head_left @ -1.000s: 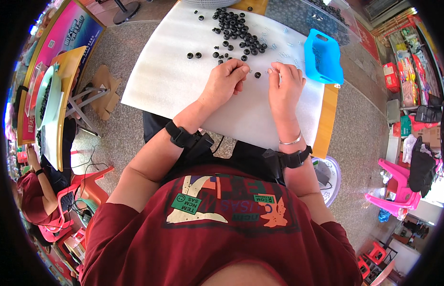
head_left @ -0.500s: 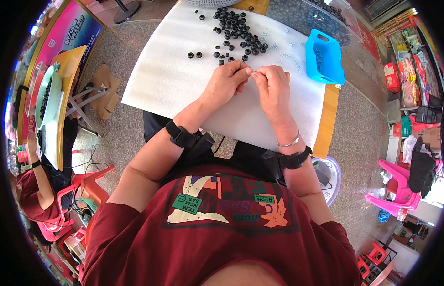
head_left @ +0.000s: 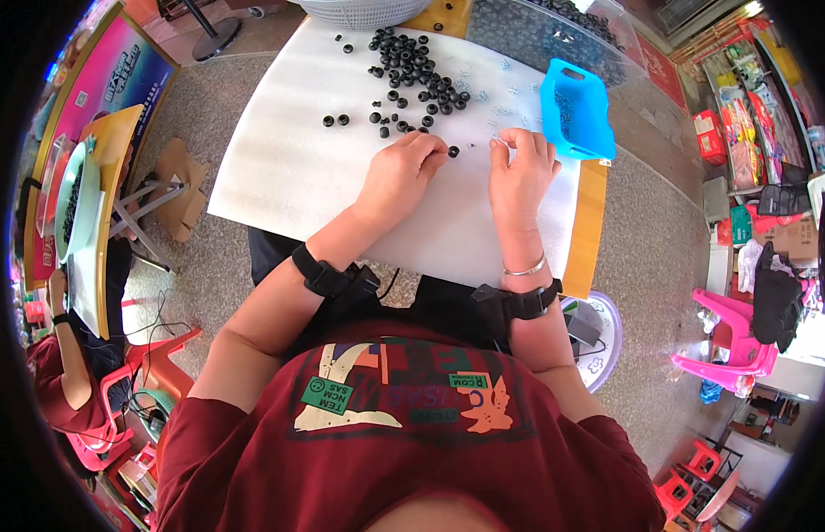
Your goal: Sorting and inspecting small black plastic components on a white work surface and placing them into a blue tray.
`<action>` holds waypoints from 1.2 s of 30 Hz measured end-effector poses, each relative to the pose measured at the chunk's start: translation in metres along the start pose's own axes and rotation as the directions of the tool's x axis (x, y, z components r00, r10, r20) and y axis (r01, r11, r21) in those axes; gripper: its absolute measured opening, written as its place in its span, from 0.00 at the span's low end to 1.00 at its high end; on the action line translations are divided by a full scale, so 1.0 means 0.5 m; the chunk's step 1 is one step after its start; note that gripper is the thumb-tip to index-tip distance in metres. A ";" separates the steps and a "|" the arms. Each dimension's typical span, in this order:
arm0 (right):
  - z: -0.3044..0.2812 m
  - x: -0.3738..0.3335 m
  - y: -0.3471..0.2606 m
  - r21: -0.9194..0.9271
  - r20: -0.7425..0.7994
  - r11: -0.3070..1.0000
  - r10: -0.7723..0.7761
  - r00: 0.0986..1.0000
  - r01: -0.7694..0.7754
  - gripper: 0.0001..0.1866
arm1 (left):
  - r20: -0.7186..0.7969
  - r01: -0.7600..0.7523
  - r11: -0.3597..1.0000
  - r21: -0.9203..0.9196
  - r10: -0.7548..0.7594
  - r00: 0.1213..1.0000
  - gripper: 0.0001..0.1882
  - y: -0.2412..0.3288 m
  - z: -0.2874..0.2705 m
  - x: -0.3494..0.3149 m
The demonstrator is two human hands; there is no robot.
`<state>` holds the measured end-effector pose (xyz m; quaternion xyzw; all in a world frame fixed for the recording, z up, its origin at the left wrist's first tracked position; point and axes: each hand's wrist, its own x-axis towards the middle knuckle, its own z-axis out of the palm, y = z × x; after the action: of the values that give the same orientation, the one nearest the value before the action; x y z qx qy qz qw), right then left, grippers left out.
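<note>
L grip (head_left: 399, 177), R grip (head_left: 523, 177): can't tell if clamped; 1 blk bead (head_left: 454, 152) btwn.

Left grip (head_left: 396, 176) at black bead (head_left: 454, 152); right grip (head_left: 522, 177) near blue basket (head_left: 597, 115).

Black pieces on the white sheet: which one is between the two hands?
The lone black piece just right of the left hand; the other pieces lie farther up the sheet.

Round black beads (head_left: 405, 69), loosely scattered
</note>
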<state>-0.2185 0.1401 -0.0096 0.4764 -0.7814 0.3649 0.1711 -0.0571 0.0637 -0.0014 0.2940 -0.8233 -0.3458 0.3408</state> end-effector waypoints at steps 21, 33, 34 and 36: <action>0.002 0.000 -0.040 0.290 0.019 0.933 -0.229 0.973 0.214 0.08 | -0.018 0.082 0.996 -0.019 -0.082 0.996 0.10 0.013 -0.009 0.024; -0.018 0.000 -0.065 0.558 0.117 0.830 -0.095 0.989 0.014 0.03 | 0.112 0.261 0.892 -0.369 -0.236 0.965 0.10 0.002 -0.012 0.028; -0.020 -0.001 -0.062 0.514 0.150 0.858 -0.102 0.983 0.010 0.04 | 0.101 0.238 0.902 -0.361 -0.216 0.971 0.09 0.006 -0.012 0.026; -0.018 -0.002 -0.058 0.460 0.177 0.887 -0.129 0.976 0.034 0.08 | 0.054 0.140 0.945 -0.296 -0.130 0.990 0.08 0.010 -0.007 0.021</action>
<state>-0.1934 0.1392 0.0077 0.5704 -0.6669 0.4793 -0.0099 -0.0619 0.0577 0.0083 0.2889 -0.7450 -0.4937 0.3431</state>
